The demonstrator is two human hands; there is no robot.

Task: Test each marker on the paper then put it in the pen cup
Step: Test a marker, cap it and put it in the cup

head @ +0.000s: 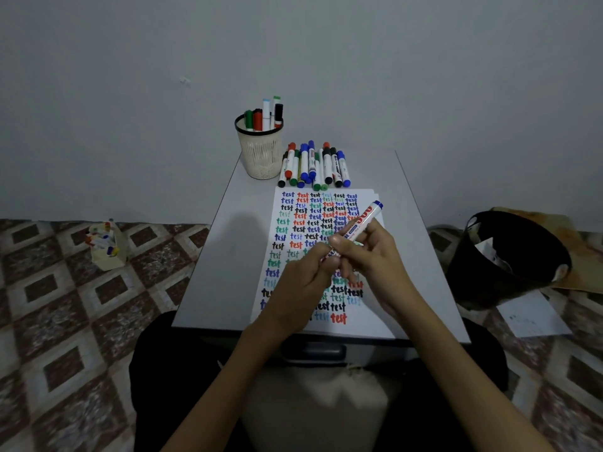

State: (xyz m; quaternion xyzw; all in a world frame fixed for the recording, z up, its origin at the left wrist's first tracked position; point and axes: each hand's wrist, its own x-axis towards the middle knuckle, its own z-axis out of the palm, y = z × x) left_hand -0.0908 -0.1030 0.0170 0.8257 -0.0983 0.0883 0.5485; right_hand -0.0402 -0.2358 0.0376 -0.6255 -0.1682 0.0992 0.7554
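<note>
Held up over the paper [368,321] now: a white marker [365,220], slanted, blue end high and off to the right. Wrapped round mid-barrel by the right hand [368,256], fingers curled, thumb across the near side. Pinched at the low end by the left hand [303,275], knuckles up, fingers folded tight on it. Tip buried in that grip, so capped or bare, cannot tell. Hands touching above the middle of the sheet, both forearms reaching in from the bottom edge and angling toward each other. Underneath, rows of "test" in blue, red, black and green. Beyond the sheet's far edge, a pile of loose markers [313,166] lying side by side. Just left of those, the pen cup [259,154], upright at the far corner of the table [235,243], several markers standing in it. Off right on the floor, a black bin [509,259].
</note>
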